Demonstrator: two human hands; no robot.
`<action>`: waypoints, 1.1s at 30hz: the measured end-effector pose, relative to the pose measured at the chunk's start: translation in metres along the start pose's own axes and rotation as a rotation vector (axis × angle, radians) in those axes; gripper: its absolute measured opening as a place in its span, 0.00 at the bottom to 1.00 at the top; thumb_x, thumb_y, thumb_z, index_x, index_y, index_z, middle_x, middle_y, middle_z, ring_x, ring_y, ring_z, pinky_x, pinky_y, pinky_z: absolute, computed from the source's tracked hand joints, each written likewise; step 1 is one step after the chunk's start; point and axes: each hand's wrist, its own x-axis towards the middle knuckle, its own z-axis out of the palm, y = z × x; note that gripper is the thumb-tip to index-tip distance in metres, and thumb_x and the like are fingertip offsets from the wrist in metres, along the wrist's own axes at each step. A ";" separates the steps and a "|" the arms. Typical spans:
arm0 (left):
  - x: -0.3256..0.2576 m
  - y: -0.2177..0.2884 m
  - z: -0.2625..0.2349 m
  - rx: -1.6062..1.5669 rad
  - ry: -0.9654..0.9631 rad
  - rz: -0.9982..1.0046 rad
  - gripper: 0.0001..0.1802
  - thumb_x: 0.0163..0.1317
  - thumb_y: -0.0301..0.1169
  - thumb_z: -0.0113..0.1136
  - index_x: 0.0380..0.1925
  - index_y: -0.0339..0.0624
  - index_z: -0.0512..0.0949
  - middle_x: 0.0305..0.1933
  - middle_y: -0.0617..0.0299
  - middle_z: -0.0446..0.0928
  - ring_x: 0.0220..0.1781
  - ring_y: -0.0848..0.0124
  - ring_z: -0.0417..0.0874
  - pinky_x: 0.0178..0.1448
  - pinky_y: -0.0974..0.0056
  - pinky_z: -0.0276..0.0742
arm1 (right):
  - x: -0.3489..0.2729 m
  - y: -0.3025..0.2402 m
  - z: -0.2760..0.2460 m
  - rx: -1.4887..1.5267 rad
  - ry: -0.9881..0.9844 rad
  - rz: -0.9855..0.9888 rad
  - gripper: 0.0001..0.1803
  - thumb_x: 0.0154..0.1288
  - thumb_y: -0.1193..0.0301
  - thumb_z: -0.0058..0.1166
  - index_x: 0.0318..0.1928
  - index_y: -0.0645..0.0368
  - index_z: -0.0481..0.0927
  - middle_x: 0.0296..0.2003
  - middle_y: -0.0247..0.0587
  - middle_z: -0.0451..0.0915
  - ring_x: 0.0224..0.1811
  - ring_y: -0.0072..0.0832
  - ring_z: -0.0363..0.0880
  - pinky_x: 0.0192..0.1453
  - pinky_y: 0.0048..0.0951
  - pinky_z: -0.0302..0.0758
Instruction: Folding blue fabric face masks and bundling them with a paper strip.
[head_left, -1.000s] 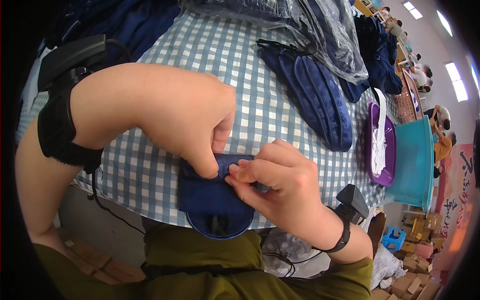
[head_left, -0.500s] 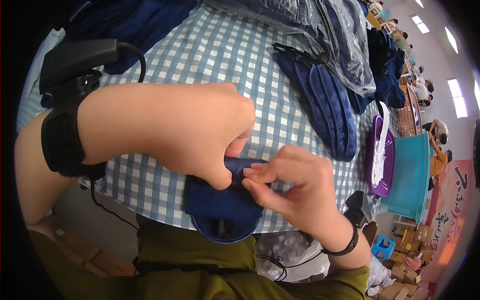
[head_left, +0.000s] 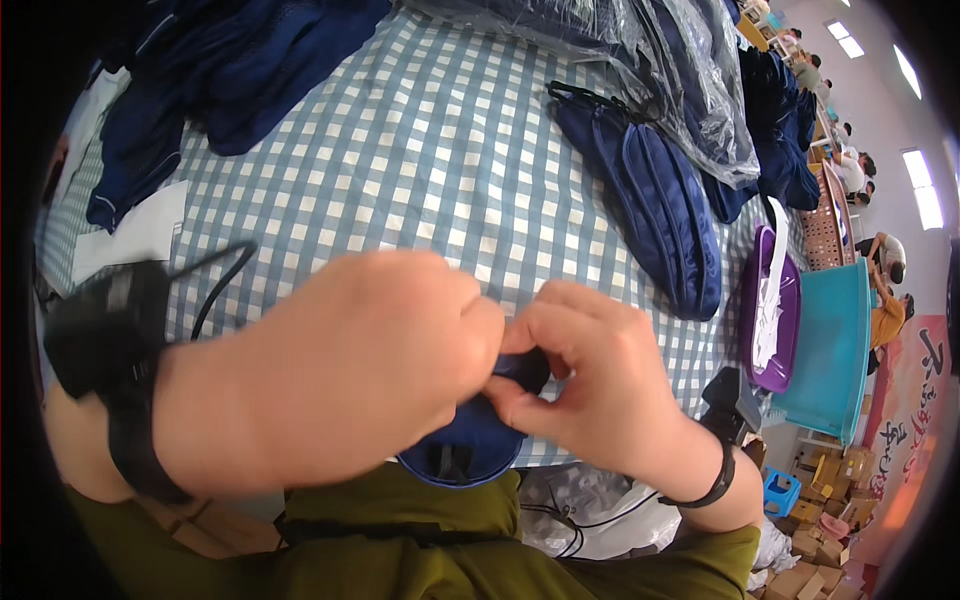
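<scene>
A navy fabric pouch (head_left: 475, 438) lies at the near edge of the checked tablecloth (head_left: 400, 150). Its rounded, piped end with a short black strap points toward me. My right hand (head_left: 605, 385) pinches the pouch's raised upper part between thumb and fingers. Pressed up against it, my left hand (head_left: 385, 345) is curled closed over the pouch's left side. The left hand is slightly blurred, and its back hides its fingertips and much of the cloth. Both wrists carry black strapped devices.
Several stacked navy pouches (head_left: 650, 210) lie beyond my right hand, beside plastic-wrapped navy goods (head_left: 695, 95). A purple tray (head_left: 750, 345) with white strips and a turquoise bin (head_left: 835, 345) stand right. Navy garments (head_left: 250, 85) and white paper (head_left: 145, 235) lie left.
My left hand has come nearer to me and now meets my right hand, covering more of the pouch. The white paper at left has come into view.
</scene>
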 end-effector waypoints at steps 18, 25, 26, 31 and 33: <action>0.000 -0.001 -0.020 0.041 0.108 0.068 0.13 0.47 0.31 0.71 0.27 0.30 0.85 0.27 0.47 0.84 0.29 0.59 0.84 0.34 0.58 0.78 | -0.036 0.005 0.044 -0.539 0.383 -0.533 0.11 0.50 0.84 0.65 0.38 0.71 0.86 0.34 0.46 0.80 0.24 0.24 0.72 0.25 0.21 0.70; 0.050 -0.006 -0.050 -0.133 -0.677 -0.429 0.15 0.45 0.32 0.72 0.25 0.29 0.83 0.25 0.49 0.84 0.28 0.62 0.87 0.33 0.62 0.81 | -0.036 0.000 0.048 -0.534 0.393 -0.497 0.11 0.49 0.85 0.67 0.36 0.71 0.86 0.33 0.46 0.81 0.21 0.23 0.71 0.24 0.21 0.69; 0.050 -0.002 -0.052 -0.120 -0.724 -0.478 0.14 0.44 0.32 0.72 0.23 0.29 0.82 0.23 0.50 0.83 0.26 0.62 0.85 0.31 0.62 0.80 | -0.036 -0.001 0.048 -0.538 0.403 -0.498 0.11 0.49 0.85 0.67 0.36 0.70 0.86 0.33 0.46 0.81 0.21 0.23 0.71 0.24 0.21 0.69; 0.037 -0.008 -0.029 -0.133 -0.545 -0.422 0.12 0.42 0.30 0.71 0.20 0.30 0.80 0.17 0.54 0.78 0.21 0.62 0.80 0.27 0.60 0.76 | -0.041 -0.013 0.040 -0.435 0.329 -0.384 0.12 0.52 0.83 0.70 0.39 0.68 0.86 0.34 0.42 0.82 0.24 0.26 0.77 0.26 0.23 0.73; 0.040 -0.010 -0.029 -0.121 -0.565 -0.407 0.11 0.42 0.29 0.70 0.17 0.31 0.79 0.14 0.52 0.76 0.19 0.60 0.80 0.25 0.58 0.74 | -0.040 -0.007 0.034 -0.294 0.271 -0.303 0.13 0.54 0.80 0.71 0.41 0.64 0.86 0.33 0.40 0.82 0.25 0.27 0.82 0.27 0.26 0.77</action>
